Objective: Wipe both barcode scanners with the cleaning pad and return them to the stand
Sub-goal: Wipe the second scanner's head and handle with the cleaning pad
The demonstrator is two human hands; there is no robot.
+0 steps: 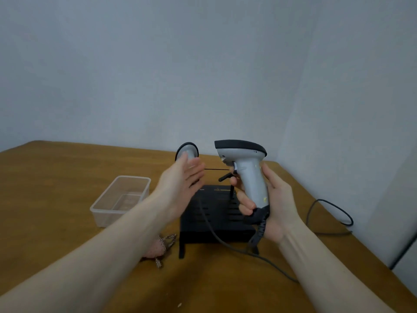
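Scanners are the things we must follow, but nearest to us on the wooden table (56, 177) we see first a small pink cleaning pad (158, 247) with checked ribbon ends, lying flat and partly hidden under the left forearm. Just behind it stands the black stand (216, 220), a slotted base with thin rods at its back. Above the right part of the stand, our right hand (273, 204) holds one grey scanner (246, 172) upright in the air, fingers curled round its handle, its dark head pointing left; its coiled cable (259, 231) hangs down from the handle. Our left hand (182, 181) is spread, fingers straight and holding nothing, just in front of the second scanner (187, 152), which sits on the left side of the stand. Left of the stand rests a clear plastic container (121, 199). A dark cable (329, 213) loops on the table at the right.
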